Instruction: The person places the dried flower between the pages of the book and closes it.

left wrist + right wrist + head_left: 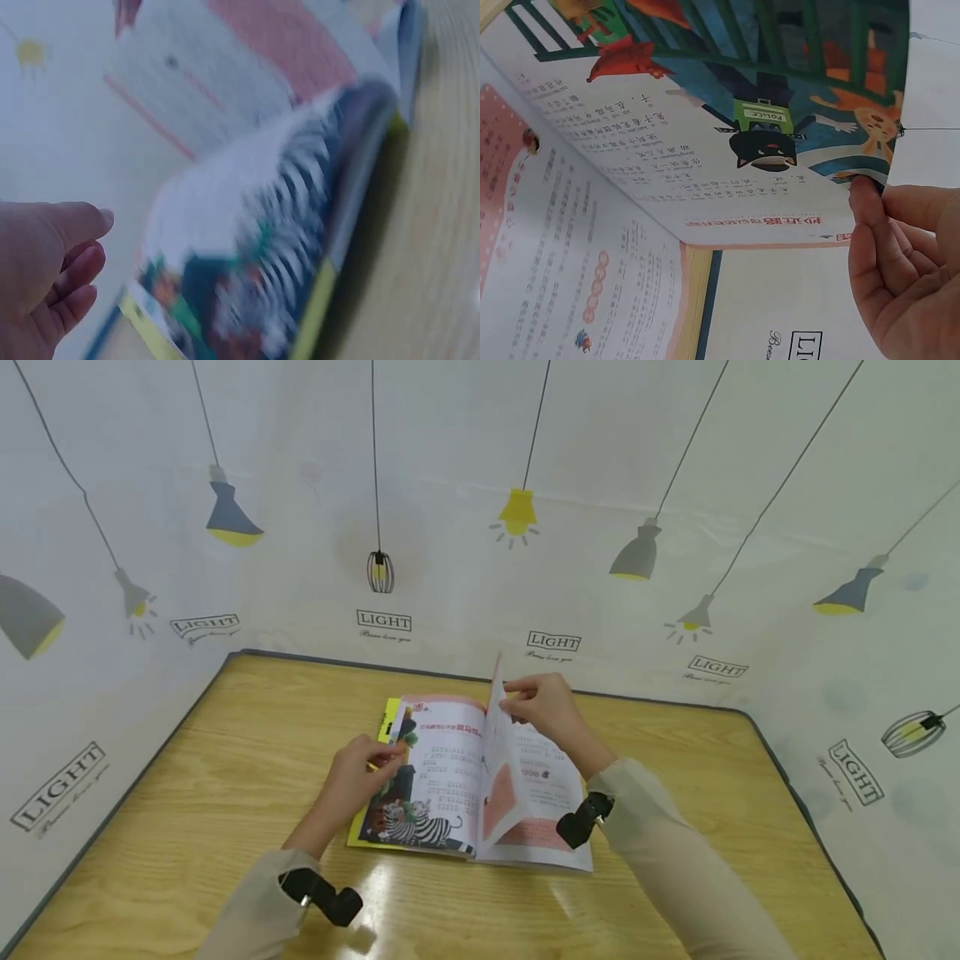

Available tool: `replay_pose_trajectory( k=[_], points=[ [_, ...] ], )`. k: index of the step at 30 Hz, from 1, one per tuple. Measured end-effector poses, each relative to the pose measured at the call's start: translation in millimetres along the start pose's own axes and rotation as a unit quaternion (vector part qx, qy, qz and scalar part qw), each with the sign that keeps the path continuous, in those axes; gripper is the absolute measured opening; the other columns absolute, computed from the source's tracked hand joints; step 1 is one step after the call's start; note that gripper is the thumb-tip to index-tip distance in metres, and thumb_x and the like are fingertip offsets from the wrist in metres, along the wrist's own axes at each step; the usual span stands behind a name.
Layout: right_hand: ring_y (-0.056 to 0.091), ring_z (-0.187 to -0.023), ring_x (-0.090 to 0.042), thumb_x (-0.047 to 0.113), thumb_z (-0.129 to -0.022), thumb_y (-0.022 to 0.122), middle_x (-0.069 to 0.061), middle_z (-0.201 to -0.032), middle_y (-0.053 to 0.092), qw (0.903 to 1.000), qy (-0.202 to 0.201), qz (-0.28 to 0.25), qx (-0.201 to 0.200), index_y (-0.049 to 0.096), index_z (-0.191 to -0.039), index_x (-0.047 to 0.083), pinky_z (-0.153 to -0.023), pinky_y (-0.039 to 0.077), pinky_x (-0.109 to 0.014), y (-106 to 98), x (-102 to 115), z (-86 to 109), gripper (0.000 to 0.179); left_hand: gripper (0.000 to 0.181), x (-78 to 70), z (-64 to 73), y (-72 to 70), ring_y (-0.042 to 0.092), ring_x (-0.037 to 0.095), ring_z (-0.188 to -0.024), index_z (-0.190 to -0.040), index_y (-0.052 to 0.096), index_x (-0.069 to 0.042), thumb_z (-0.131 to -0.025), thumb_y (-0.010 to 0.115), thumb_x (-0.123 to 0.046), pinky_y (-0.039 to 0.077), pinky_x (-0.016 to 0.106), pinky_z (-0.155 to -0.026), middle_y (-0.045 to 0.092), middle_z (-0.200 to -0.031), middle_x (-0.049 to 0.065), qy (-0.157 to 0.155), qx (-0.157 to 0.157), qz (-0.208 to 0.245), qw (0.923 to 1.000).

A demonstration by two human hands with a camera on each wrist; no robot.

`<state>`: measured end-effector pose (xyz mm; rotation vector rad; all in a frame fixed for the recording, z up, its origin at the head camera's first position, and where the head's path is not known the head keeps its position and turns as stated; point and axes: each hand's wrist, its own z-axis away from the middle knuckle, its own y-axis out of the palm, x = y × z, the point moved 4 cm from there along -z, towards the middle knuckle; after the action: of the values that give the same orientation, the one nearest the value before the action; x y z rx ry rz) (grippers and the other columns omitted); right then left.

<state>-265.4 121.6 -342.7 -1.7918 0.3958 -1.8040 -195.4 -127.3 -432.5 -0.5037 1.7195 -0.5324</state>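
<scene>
An open picture book [450, 777] with colourful printed pages lies on the table. Zebras are drawn on its left page [277, 247]. My right hand [546, 703] pinches a raised page [780, 97] near its top outer corner. That page stands almost upright at the middle of the book and carries a cat in a police vest. Near the left page's outer edge is my left hand [360, 777], its fingers loosely bent. In the left wrist view the left hand [56, 270] shows nothing between thumb and fingers; whether it touches the book, I cannot tell.
The wooden table [247, 735] has a dark edge strip around it. White sheets printed with hanging lamps [450, 510] rise along its back and sides. Black wrist cameras [322, 897] sit over both beige sleeves [675, 852].
</scene>
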Motion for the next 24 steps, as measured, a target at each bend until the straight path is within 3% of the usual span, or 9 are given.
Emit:
replay_pose_trajectory(
  k=[7,11,18,24],
  points=[
    [0.064,-0.067,-0.022,0.006,-0.081,0.069,-0.012,-0.081,0.068,0.9996,0.003,-0.027,0.005,0.065,-0.11,-0.002,-0.064,0.052,-0.031,13,10,-4.3,0.03,0.015,-77.7,-7.8,-0.2,0.057,0.014,-0.074,-0.098,0.07,-0.004,-0.084,0.066,-0.008,0.049,0.028,-0.065,0.06,-0.083,0.003,0.078,-0.015,0.031,0.9964],
    [0.064,-0.062,-0.017,0.004,-0.079,0.07,-0.015,-0.08,0.068,0.9989,-0.002,-0.047,-0.001,0.066,-0.107,-0.003,-0.061,0.052,-0.03,20,15,-6.6,0.029,0.02,-105.3,-9.7,7.4,0.059,0.013,-0.07,-0.102,0.069,-0.007,-0.084,0.067,-0.016,0.049,0.026,-0.061,0.062,-0.081,0.002,0.072,0.001,0.041,0.9965],
    [0.063,-0.057,-0.015,0.003,-0.078,0.071,-0.018,-0.079,0.068,0.9968,-0.006,-0.078,-0.017,0.067,-0.104,-0.006,-0.059,0.053,-0.03,34,18,-12.2,0.028,0.036,-117.9,-11.4,18.3,0.061,0.011,-0.067,-0.108,0.067,-0.01,-0.079,0.071,-0.032,0.047,0.023,-0.055,0.066,-0.088,0.005,0.052,0.006,-0.036,0.998],
    [0.063,-0.056,-0.015,0.005,-0.078,0.071,-0.016,-0.074,0.067,0.9953,-0.011,-0.087,-0.041,0.067,-0.102,-0.005,-0.058,0.053,-0.033,46,19,-14.5,0.026,0.031,-115.3,-9.8,13.9,0.06,0.012,-0.067,-0.109,0.066,-0.01,-0.079,0.07,-0.014,0.048,0.023,-0.055,0.065,-0.093,0.005,0.044,-0.003,-0.024,0.9988]
  ],
)
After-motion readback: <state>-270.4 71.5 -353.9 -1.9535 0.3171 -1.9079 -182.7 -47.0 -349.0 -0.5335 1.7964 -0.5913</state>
